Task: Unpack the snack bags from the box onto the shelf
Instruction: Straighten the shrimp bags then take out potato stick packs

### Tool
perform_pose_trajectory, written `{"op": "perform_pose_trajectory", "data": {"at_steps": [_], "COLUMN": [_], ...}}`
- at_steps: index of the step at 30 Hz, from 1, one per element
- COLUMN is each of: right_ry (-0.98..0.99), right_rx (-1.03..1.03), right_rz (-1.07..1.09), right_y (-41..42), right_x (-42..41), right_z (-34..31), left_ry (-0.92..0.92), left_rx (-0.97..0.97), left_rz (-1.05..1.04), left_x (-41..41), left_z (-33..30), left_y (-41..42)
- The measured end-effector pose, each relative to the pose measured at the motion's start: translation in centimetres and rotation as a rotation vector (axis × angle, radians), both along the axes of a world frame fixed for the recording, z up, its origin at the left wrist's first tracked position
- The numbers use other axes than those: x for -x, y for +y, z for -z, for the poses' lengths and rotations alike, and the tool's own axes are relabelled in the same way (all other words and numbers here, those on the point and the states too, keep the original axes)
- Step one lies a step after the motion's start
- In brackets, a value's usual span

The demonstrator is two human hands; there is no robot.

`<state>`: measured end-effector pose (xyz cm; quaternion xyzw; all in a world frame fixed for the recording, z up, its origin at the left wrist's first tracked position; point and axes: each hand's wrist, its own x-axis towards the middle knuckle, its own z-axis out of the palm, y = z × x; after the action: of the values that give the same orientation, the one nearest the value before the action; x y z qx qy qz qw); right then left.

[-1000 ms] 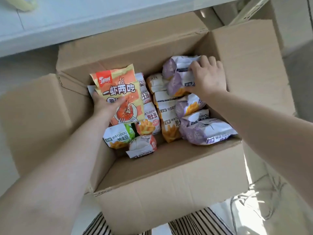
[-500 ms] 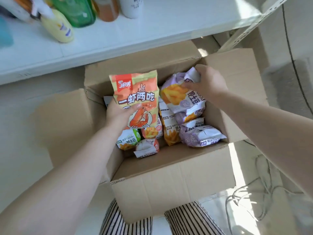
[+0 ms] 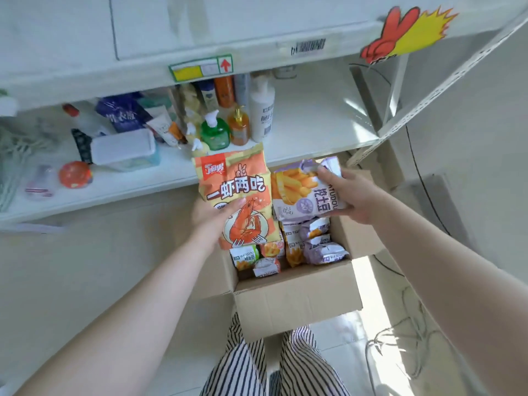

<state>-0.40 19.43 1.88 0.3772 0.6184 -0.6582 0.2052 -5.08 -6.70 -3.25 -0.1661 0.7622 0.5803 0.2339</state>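
An orange shrimp bag (image 3: pixel 238 201) was gripped by the left hand (image 3: pixel 213 217); at its three o'clock, a purple fries bag (image 3: pixel 304 195) was clutched by the right hand (image 3: pixel 354 195), above the box (image 3: pixel 297 301).

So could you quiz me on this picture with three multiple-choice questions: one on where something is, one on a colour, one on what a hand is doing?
1. Where is the green pump bottle?
A. inside the cardboard box
B. on the white shelf, behind the orange bag
C. on the floor by the cables

2. What is the main colour of the fries bag?
A. purple
B. green
C. black

3. What is the left hand doing?
A. resting flat on the shelf
B. hanging free with nothing in it
C. holding the orange prawn bag above the cardboard box

Answers: 1 B, it stands among other bottles on the shelf. 2 A, the pack gripped by the right hand is purple with yellow fries printed on it. 3 C, the thumb lies across the bag's front.
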Motion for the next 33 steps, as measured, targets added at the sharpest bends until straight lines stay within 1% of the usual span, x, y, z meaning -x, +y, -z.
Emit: {"op": "perform_pose_trajectory", "data": {"at_steps": [4,7,9,10,14,16,19,21,24,27,29,33], "right_ry": [0.07,0.14,0.174,0.195,0.28,0.323,0.395,0.43,0.464,0.477,0.511,0.574], "right_rx": [0.138,0.083,0.078,0.085,0.139,0.106,0.049,0.098,0.235,0.285,0.243,0.073], "right_rz": [-0.073,-0.201,-0.236,-0.227,-0.077,-0.024,-0.024,0.0,0.085,0.138,0.102,-0.016], "right_y": [-1.4,-2.8,-3.5,-4.0,-5.5,-6.7,-8.8,-10.6,-14.2,-18.9,-22.3,-29.2], "right_x": [-1.7,-3.2,-4.5,-5.3,-7.4,-8.3,-9.0,-9.3,-9.2,-8.5,-7.5,-4.7], "right_z": [-7.1,-10.8,-12.7,-13.7,-16.8,-18.4,-20.5,-22.0,-24.0,-25.8,-26.8,-27.5], "left_ry": [0.051,0.063,0.074,0.084,0.123,0.15,0.197,0.233,0.273,0.302,0.32,0.335], "left_rx": [-0.035,-0.047,-0.072,-0.088,-0.133,-0.148,-0.159,-0.179,-0.226,-0.253,-0.27,-0.301], "left_rz": [0.032,0.011,-0.01,-0.028,-0.086,-0.114,-0.192,-0.243,-0.321,-0.397,-0.435,-0.51], "left_x": [-1.1,-2.3,-3.4,-4.2,-7.1,-8.7,-10.6,-11.6,-12.6,-12.6,-12.3,-10.7], "left_z": [-7.3,-11.1,-13.2,-14.4,-18.3,-20.0,-22.3,-23.8,-25.8,-27.5,-28.3,-29.1], "left_y": [-1.5,-2.9,-3.9,-4.5,-6.4,-7.4,-9.1,-10.4,-12.5,-14.9,-16.9,-22.5]}}
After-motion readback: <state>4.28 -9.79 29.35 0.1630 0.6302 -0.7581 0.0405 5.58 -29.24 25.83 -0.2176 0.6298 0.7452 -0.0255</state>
